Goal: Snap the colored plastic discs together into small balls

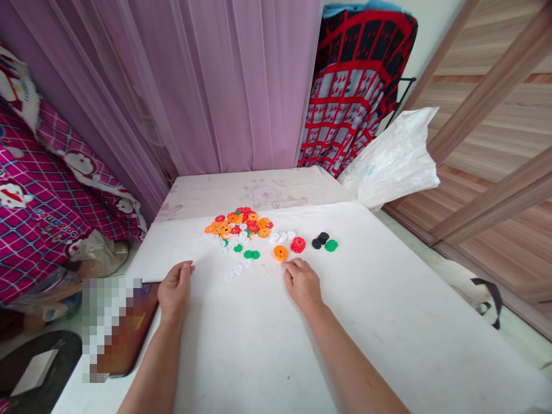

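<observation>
My right hand (304, 283) is over the white cloth, its fingers bent together and the foremost fingertip at the near edge of an orange notched plastic disc (280, 253). My left hand (176, 286) rests at the left with curled fingers, thumb and forefinger together; nothing shows between them. Just beyond the right hand are red discs (298, 245), black discs (317, 244) and a green disc (331, 246). White discs (282, 236) form a short row behind the orange one. A mixed heap of discs (241, 223) lies further back, with green discs (252, 255) and pale discs (238, 269) in front.
A white cloth (366, 322) covers the table, with a flowered cover (202, 192) at its far end. By my left forearm lies a phone-like brown slab (133, 339), partly blurred out. A white plastic bag (392, 161) stands beyond the far right corner. Purple curtain (241, 86) hangs behind.
</observation>
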### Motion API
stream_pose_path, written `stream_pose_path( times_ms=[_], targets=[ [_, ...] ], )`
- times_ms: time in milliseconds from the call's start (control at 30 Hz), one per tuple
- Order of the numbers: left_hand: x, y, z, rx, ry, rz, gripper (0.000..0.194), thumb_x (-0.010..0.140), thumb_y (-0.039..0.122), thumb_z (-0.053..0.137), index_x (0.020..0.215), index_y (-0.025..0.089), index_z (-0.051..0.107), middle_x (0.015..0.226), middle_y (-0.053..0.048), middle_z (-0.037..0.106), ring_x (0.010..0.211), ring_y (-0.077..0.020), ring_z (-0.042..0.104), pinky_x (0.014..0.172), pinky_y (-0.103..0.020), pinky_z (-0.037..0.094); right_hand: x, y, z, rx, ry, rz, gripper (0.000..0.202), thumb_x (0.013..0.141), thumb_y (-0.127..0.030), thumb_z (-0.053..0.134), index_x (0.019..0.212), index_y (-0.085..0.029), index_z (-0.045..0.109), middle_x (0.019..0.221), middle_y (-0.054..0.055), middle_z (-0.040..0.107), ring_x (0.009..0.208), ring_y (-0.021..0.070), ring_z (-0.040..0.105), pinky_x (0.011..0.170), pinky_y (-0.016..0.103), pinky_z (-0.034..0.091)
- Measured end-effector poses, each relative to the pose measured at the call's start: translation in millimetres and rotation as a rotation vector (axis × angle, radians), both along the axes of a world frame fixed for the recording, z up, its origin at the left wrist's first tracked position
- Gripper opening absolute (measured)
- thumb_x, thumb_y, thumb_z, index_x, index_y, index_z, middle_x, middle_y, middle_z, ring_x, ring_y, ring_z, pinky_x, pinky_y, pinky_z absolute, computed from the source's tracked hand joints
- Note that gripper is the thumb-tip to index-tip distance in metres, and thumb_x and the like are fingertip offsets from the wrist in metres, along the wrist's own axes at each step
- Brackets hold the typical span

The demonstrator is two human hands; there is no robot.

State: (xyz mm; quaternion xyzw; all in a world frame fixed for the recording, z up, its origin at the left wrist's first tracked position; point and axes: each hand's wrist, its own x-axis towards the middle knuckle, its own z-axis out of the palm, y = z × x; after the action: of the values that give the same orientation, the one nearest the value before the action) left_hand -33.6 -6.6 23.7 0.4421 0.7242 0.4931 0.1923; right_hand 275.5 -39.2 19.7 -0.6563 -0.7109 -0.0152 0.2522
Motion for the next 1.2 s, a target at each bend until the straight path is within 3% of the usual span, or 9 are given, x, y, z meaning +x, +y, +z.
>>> stream_pose_path(
  times_ms=[233,367,500,600,767,867,1033,1200],
  targets=[
    [6,-2,8.5,-0.087,0.170,-0.045,0.039,0.078,0.052,0.048,0.092,0.023,0.069,0.085,-0.003,0.075,0.089,-0.0223,0.068,0.078,-0.032,0.050,-40,-2,4.1,0.016,0.062,0.244,0.026,0.082,-0.011,0.049,0.097,-0.022,0.068,0.096,0.005,0.063,0.090,0.0183,0.052,0.083,0.029,0.042],
    [4,-2,3.4,-0.090,0.160,-0.061,0.039,0.079,0.052,0.048,0.094,0.023,0.069,0.086,-0.002,0.075,0.089,-0.0213,0.068,0.079,-0.030,0.050,-55,3,6.8,0.008,0.044,0.262,0.028,0.084,-0.014,0.049,0.107,-0.020,0.064,0.110,0.008,0.060,0.100,0.0205,0.050,0.089,0.034,0.040],
    [3,-2,0.2,-0.095,0.199,-0.104,0.037,0.081,0.050,0.047,0.096,0.024,0.069,0.086,-0.002,0.074,0.085,-0.0202,0.068,0.074,-0.028,0.050,-68,8,9.3,-0.013,-0.005,0.277,0.026,0.085,-0.016,0.050,0.104,-0.023,0.065,0.109,0.007,0.060,0.099,0.0208,0.049,0.086,0.035,0.039],
    [5,-2,1.6,-0.092,0.291,-0.204,0.035,0.082,0.047,0.047,0.097,0.024,0.069,0.088,-0.002,0.074,0.081,-0.0198,0.067,0.073,-0.028,0.050,-77,12,10.2,-0.026,-0.013,0.285,0.027,0.084,-0.016,0.052,0.105,-0.025,0.066,0.110,0.006,0.061,0.099,0.0207,0.049,0.081,0.034,0.038],
    [10,-1,1.9,-0.014,0.476,-0.422,0.035,0.083,0.046,0.048,0.097,0.024,0.071,0.097,-0.005,0.073,0.096,-0.0228,0.063,0.089,-0.033,0.046,-85,17,6.9,-0.021,0.037,0.334,0.027,0.083,-0.015,0.051,0.102,-0.025,0.066,0.109,0.004,0.062,0.098,0.0200,0.050,0.082,0.033,0.039],
    [11,0,0.2,-0.010,0.505,-0.459,0.034,0.084,0.044,0.047,0.097,0.025,0.071,0.097,-0.005,0.073,0.096,-0.0228,0.063,0.089,-0.034,0.046,-83,21,2.4,0.017,0.117,0.286,0.030,0.083,-0.011,0.047,0.103,-0.022,0.066,0.108,0.006,0.062,0.099,0.0196,0.051,0.088,0.033,0.040],
    [9,1,-2.6,0.004,0.500,-0.431,0.035,0.086,0.042,0.044,0.097,0.024,0.072,0.097,-0.005,0.073,0.095,-0.0225,0.063,0.089,-0.034,0.047,-84,37,-6.0,0.063,0.181,0.074,0.041,0.080,-0.009,0.045,0.118,-0.014,0.058,0.119,0.014,0.056,0.109,0.0243,0.047,0.098,0.039,0.036],
    [8,1,-2.7,0.009,0.480,-0.432,0.036,0.086,0.042,0.043,0.097,0.023,0.072,0.096,-0.005,0.073,0.095,-0.0224,0.063,0.088,-0.034,0.047,-88,52,-8.8,0.005,0.162,-0.015,0.038,0.080,-0.010,0.049,0.116,-0.013,0.057,0.102,0.013,0.062,0.095,0.0244,0.051,0.089,0.037,0.040]
  ],
)
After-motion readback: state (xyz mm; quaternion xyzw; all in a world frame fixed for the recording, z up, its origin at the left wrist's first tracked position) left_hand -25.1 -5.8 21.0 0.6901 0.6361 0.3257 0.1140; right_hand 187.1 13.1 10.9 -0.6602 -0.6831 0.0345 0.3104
